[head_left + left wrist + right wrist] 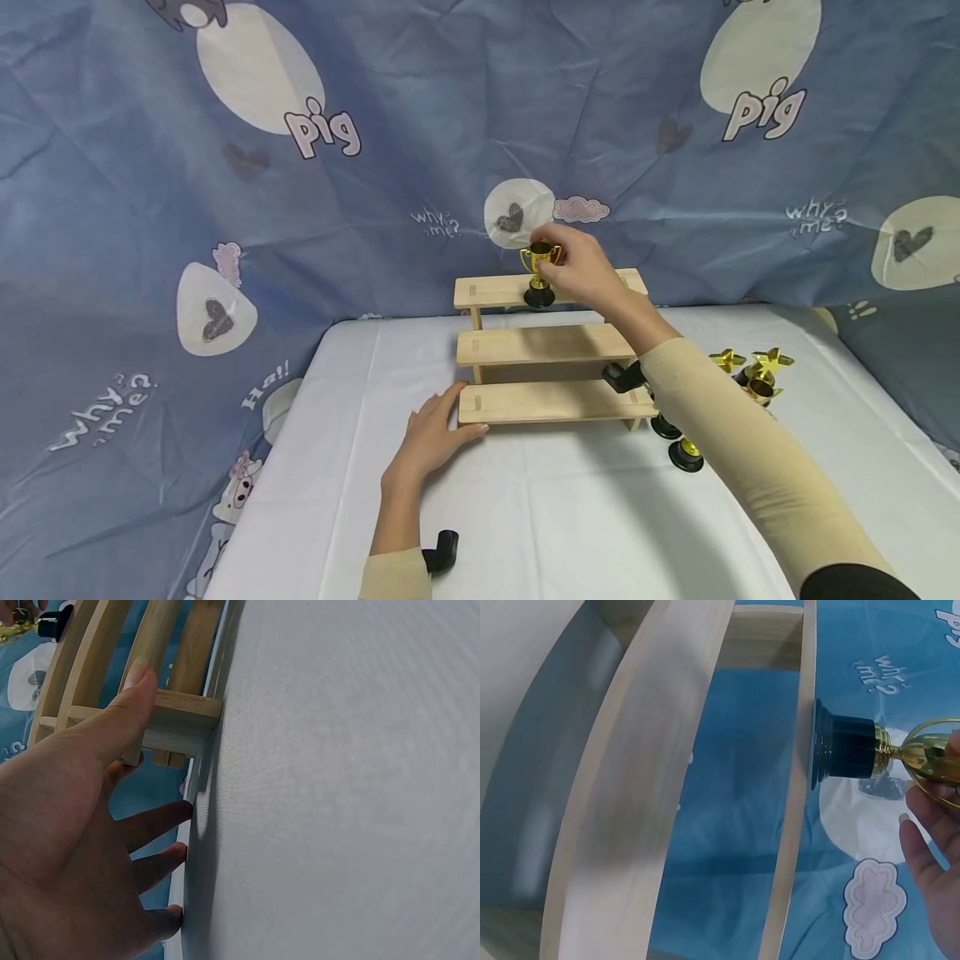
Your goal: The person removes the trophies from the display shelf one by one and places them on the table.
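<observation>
A small gold trophy cup with a black base stands upright at the top step of a three-tier wooden stand. My right hand pinches the cup part from the right side; in the right wrist view, the base appears to touch the board. At the left end of the lowest step, my left hand holds the stand between thumb and index finger. Its thumb lies along the front edge, while the other fingers spread out and touch the white tabletop.
Several more gold trophies lie or stand right of the stand, some star-topped, one with a cup; the right sleeve partly hides them. A white cloth covers the table. A blue printed curtain hangs behind.
</observation>
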`<action>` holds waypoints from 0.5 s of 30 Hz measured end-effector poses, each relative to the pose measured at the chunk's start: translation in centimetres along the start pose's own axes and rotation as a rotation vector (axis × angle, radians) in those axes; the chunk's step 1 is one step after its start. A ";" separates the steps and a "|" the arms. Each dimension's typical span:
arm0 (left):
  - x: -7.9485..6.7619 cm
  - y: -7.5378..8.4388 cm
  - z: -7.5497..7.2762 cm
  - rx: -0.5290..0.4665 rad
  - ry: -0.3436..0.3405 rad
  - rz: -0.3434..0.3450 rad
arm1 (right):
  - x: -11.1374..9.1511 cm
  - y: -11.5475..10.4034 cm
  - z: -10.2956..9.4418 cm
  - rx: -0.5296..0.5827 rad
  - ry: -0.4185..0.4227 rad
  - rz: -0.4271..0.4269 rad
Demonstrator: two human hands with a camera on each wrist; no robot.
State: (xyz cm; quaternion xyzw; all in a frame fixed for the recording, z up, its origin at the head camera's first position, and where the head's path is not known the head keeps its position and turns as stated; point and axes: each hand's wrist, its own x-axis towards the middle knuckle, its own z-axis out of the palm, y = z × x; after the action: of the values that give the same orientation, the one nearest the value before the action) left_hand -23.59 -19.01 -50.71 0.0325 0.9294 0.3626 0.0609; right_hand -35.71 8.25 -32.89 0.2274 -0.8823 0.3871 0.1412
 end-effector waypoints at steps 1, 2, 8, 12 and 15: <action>0.0 0.0 -0.1 0.002 -0.001 0.001 | -0.1 0.0 -0.1 0.003 -0.002 0.000; 0.0 0.1 -0.1 0.004 -0.003 -0.001 | -0.3 -0.1 -0.2 0.006 -0.004 -0.003; 0.1 0.2 -0.3 0.002 -0.002 0.004 | -1.0 -0.4 -0.7 0.032 0.002 -0.049; 0.0 0.3 -0.4 -0.003 -0.006 -0.002 | -1.4 -0.7 -1.0 0.037 0.011 -0.061; -0.1 0.3 -0.4 -0.005 -0.009 -0.005 | -1.7 -0.8 -1.1 0.029 0.010 -0.070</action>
State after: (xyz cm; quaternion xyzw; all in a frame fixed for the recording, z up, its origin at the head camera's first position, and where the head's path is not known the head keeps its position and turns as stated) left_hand -23.50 -19.09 -50.23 0.0314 0.9283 0.3646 0.0660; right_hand -33.75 9.08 -32.35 0.2582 -0.8674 0.3958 0.1557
